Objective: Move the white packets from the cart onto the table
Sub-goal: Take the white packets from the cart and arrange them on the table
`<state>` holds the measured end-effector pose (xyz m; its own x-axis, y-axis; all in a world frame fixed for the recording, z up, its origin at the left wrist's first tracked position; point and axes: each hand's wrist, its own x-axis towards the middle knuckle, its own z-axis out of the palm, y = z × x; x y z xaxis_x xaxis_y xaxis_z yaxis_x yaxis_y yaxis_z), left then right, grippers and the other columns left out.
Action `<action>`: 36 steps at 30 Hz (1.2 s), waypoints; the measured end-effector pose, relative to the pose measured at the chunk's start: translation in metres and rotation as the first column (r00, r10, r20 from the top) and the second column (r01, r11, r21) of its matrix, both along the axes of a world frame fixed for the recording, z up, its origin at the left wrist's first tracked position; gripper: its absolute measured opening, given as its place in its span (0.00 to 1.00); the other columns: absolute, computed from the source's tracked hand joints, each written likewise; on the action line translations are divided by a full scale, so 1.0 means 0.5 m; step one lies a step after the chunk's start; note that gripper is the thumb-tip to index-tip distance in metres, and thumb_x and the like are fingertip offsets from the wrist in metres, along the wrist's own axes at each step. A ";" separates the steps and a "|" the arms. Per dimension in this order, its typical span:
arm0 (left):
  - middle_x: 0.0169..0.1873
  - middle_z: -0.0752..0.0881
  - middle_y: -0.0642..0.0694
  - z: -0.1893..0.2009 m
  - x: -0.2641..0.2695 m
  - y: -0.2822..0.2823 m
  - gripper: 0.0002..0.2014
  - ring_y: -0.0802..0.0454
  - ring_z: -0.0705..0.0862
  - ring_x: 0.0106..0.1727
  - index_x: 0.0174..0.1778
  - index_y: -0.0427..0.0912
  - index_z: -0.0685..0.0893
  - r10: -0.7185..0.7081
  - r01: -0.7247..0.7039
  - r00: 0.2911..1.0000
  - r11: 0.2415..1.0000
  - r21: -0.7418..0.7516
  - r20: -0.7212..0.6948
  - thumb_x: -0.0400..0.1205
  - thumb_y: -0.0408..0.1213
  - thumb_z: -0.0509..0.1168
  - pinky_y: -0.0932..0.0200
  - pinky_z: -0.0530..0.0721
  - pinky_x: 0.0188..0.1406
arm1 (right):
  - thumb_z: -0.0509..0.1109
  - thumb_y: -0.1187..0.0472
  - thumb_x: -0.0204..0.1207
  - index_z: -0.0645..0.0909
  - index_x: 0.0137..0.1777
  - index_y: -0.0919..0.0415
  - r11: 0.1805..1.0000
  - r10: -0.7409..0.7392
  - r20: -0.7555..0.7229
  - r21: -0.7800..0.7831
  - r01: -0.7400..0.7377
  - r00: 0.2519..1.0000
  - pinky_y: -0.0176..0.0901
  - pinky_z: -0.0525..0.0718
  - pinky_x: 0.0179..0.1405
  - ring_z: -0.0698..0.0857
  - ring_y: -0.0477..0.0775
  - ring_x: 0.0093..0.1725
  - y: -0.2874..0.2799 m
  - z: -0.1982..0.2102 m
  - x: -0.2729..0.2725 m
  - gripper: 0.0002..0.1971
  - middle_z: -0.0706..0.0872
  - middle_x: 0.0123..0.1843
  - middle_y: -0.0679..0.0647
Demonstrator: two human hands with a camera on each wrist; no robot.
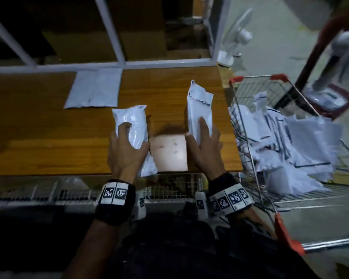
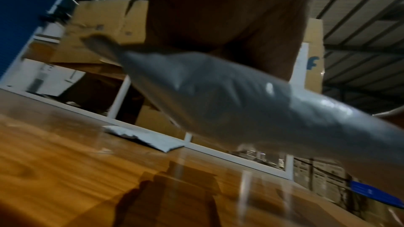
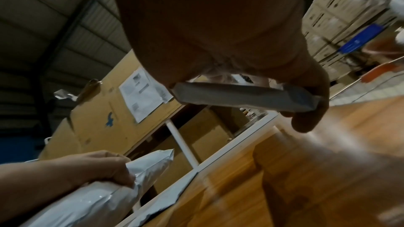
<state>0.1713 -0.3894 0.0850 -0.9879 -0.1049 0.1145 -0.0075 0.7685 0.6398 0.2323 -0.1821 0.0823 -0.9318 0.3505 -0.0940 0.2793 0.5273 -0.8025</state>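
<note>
Wooden bench (image 1: 48,137), one flat packet (image 1: 93,90) lying on it. Wire cart (image 1: 250,158) to the right, heaped with white packets (image 1: 302,141). Left hand (image 1: 127,152) grips plump packet (image 1: 132,125) above bench; right hand (image 1: 205,150) grips slim packet (image 1: 199,109).

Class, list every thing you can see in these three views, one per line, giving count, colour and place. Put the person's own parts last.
Table: one, brown wood, in front of the person.
Flat packet: one, white, lying on the table at its far side.
Held packets: two, white, one in the left hand, one in the right, above the table.
Cart: one, wire with red corners, right of the table.
Cart packets: a heap, too many to count, white, inside the cart.
Frame: one, white metal, behind the table.
Cardboard boxes: several, brown, behind the frame.
Fan: one, white, on the floor beyond the cart.
Wristbands: two, black with markers, on the wrists.
Hands: two, left hand, right hand, each holding a packet.
</note>
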 end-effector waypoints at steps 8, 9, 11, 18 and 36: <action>0.70 0.74 0.44 -0.024 -0.043 -0.206 0.35 0.42 0.75 0.68 0.75 0.55 0.67 0.042 -0.041 0.999 0.991 0.125 -0.004 0.73 0.53 0.73 0.51 0.76 0.57 | 0.51 0.27 0.75 0.50 0.87 0.43 0.988 0.140 0.039 0.055 -0.142 0.989 0.69 0.63 0.71 0.59 0.71 0.81 -0.176 -0.026 -0.101 0.43 0.50 0.87 0.61; 0.71 0.74 0.44 -0.027 -0.057 -0.231 0.35 0.42 0.75 0.69 0.75 0.56 0.67 0.043 -0.043 0.999 0.991 0.123 0.005 0.74 0.51 0.73 0.50 0.76 0.58 | 0.51 0.26 0.73 0.50 0.87 0.44 0.990 0.128 0.042 0.055 -0.131 0.991 0.68 0.63 0.71 0.60 0.71 0.81 -0.197 -0.030 -0.121 0.44 0.51 0.86 0.61; 0.72 0.73 0.46 -0.032 -0.091 -0.280 0.35 0.43 0.75 0.70 0.75 0.58 0.66 0.029 -0.033 0.999 0.993 0.110 0.040 0.74 0.50 0.74 0.49 0.78 0.60 | 0.50 0.25 0.71 0.52 0.87 0.45 0.993 0.094 0.049 0.061 -0.097 0.994 0.69 0.64 0.72 0.60 0.71 0.81 -0.239 -0.037 -0.159 0.45 0.54 0.85 0.61; 0.69 0.74 0.47 -0.044 -0.221 -0.389 0.35 0.44 0.78 0.66 0.76 0.56 0.68 -0.106 0.107 0.994 0.992 0.062 -0.020 0.74 0.50 0.74 0.49 0.82 0.55 | 0.54 0.27 0.74 0.57 0.85 0.45 0.994 -0.011 0.038 0.106 0.007 0.999 0.71 0.72 0.70 0.66 0.76 0.75 -0.337 -0.049 -0.255 0.41 0.59 0.83 0.63; 0.69 0.74 0.38 -0.037 -0.400 -0.258 0.37 0.35 0.78 0.66 0.78 0.57 0.63 -0.215 0.214 0.975 0.977 0.025 0.048 0.74 0.56 0.71 0.44 0.83 0.57 | 0.55 0.37 0.84 0.55 0.84 0.46 0.929 -0.139 0.205 0.366 0.055 0.969 0.70 0.69 0.70 0.65 0.79 0.76 -0.286 -0.087 -0.407 0.32 0.53 0.85 0.66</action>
<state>-0.0284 -0.5182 0.0663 -0.9921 0.1081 0.0643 0.1237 0.7432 0.6575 0.0288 -0.3250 0.0387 -0.8606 0.4872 -0.1482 0.4936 0.7267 -0.4778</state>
